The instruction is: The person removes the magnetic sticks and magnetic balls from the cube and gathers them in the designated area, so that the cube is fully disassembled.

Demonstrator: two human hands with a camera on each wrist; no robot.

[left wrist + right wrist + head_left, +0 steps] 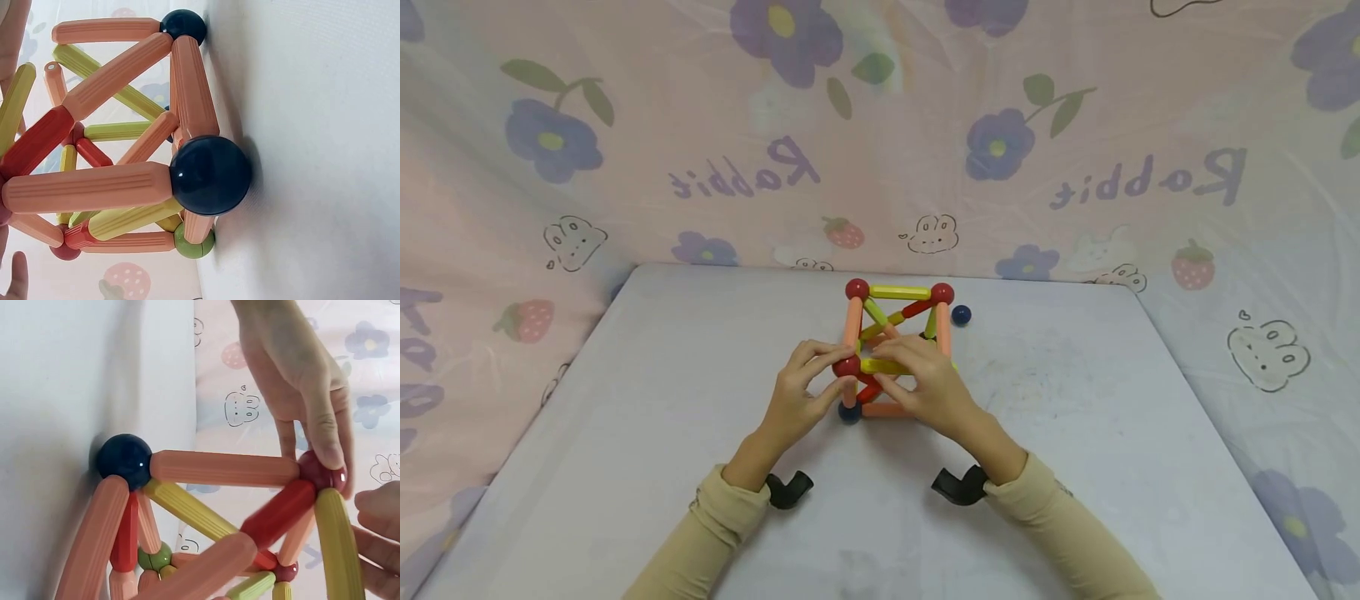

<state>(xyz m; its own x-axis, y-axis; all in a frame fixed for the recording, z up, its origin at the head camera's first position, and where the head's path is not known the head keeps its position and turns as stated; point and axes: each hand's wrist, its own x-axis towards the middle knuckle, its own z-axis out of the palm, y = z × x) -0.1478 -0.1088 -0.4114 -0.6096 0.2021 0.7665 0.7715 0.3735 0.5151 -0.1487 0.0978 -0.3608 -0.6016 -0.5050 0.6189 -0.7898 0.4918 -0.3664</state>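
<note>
A frame of magnetic rods and balls stands on the white table. My left hand (pixel 796 393) grips the red ball (pixel 847 366) at its upper near-left corner, thumb and fingers around it; the right wrist view shows that hand (pixel 294 372) on the same ball (pixel 319 470). Just to the right, my right hand (pixel 936 387) pinches the yellow rod (pixel 883 367) that meets this ball. Below the ball, a salmon rod (pixel 94 186) runs down to a dark blue ball (pixel 211 175) on the table. My right hand hides the frame's near-right upper corner.
A loose dark blue ball (pixel 961 315) lies just beyond the frame's right side. Black curved pieces (pixel 790 490) show beside both wrists. Behind the white table (pixel 1075 417) hangs a patterned cloth (pixel 880 142), which also runs along both sides.
</note>
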